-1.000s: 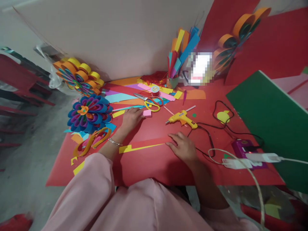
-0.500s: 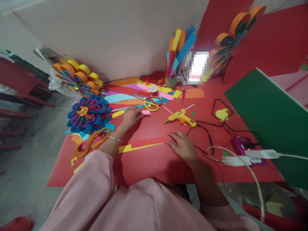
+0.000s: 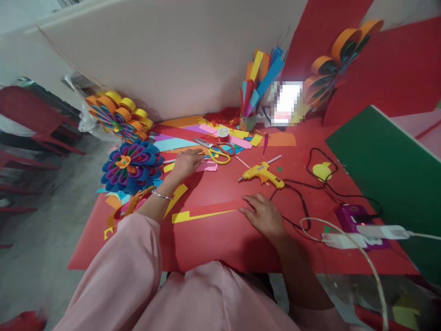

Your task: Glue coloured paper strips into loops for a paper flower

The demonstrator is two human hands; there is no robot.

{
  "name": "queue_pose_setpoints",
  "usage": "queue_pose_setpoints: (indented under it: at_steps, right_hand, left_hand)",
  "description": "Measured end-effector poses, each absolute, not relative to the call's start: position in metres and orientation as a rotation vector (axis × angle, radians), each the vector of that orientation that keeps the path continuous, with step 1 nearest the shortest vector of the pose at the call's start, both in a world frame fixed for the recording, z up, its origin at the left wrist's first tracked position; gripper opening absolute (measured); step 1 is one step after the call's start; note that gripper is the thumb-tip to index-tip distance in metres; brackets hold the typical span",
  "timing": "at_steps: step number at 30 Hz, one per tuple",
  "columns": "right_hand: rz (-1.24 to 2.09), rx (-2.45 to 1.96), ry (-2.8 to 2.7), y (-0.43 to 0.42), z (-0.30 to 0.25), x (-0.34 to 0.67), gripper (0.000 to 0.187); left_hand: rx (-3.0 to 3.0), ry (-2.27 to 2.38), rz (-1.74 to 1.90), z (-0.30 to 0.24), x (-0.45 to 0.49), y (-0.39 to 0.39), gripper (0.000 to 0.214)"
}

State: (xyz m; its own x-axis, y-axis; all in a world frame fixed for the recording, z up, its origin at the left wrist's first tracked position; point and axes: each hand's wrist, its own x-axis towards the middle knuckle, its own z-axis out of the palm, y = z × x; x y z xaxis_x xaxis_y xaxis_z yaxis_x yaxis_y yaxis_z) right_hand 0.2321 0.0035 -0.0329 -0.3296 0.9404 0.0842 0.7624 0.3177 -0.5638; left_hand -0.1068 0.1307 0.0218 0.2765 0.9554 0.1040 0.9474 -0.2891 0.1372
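Grip of my left hand (image 3: pixel 188 164): fingers bent low over loose paper, tips just beside small flat pink paper pieces (image 3: pixel 208 167); can't tell if anything is pinched, undersides hidden. Right hand (image 3: pixel 265 217): grip fairly wide, clear gap between thumb and forefinger, no object seen held up in it; thumb tip near the right end of a long yellow paper strip (image 3: pixel 181 217) that seems to lie partly under a long red paper strip (image 3: pixel 213 208). Both strips lie in front of me on the red-covered surface (image 3: pixel 206 246), between my forearms; whether the right fingertips touch them, can't tell. Pink pieces sit farther back, in front of the scissors with one yellow and one red handle (image 3: pixel 212 147). Yellow glue gun with a metal nozzle (image 3: pixel 258 171) lies on its side, past my right fingertips, in neither hand. Blue-and-purple looped paper flower (image 3: pixel 132 168) is left of my left wrist. Step in hand, my judgement: left hand picking over or setting aside cut paper, right hand minding the strips. Next move, if a piece is to be lifted, calls for a narrow thumb-and-finger pinch at its edge, clear of the scissors; right fingertips light, so the overlapped strips don't slide apart.
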Motion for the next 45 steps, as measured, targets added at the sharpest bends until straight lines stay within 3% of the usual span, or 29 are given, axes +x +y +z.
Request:
queue_pose_setpoints:
  at_steps: [9, 12, 17, 24, 31, 38, 45]
  right_hand:
    - [0.599, -1.558, -2.222, 0.004, -0.026, 0.230, 0.033]
    - [0.640, -1.570, -2.209, 0.004, -0.022, 0.230, 0.034]
    - [0.742, -1.498, -2.116, 0.003, -0.021, 0.233, 0.039]
    - [0.895, -1.476, -1.874, 0.002, -0.025, 0.237, 0.038]
    - [1.319, -1.499, -1.468, 0.001, -0.029, 0.237, 0.042]
    - [1.278, -1.498, -1.499, 0.004, -0.028, 0.235, 0.043]
    - [1.013, -1.498, -1.733, 0.005, -0.027, 0.237, 0.040]
  left_hand:
    - [2.209, 1.687, 0.739, 0.045, -0.074, 0.071, 0.040]
    - [1.964, 1.674, 0.680, 0.034, -0.046, 0.034, 0.051]
    - [1.805, 1.581, 0.700, 0.015, -0.016, -0.002, 0.044]
    - [2.129, 1.595, 0.600, 0.012, 0.000, -0.022, 0.036]
    - [2.358, 1.595, 0.464, 0.000, 0.013, -0.023, 0.036]
    - [2.446, 1.684, 0.237, 0.003, 0.028, -0.018, 0.036]
    - [2.432, 1.656, 0.264, 0.004, 0.027, -0.016, 0.042]
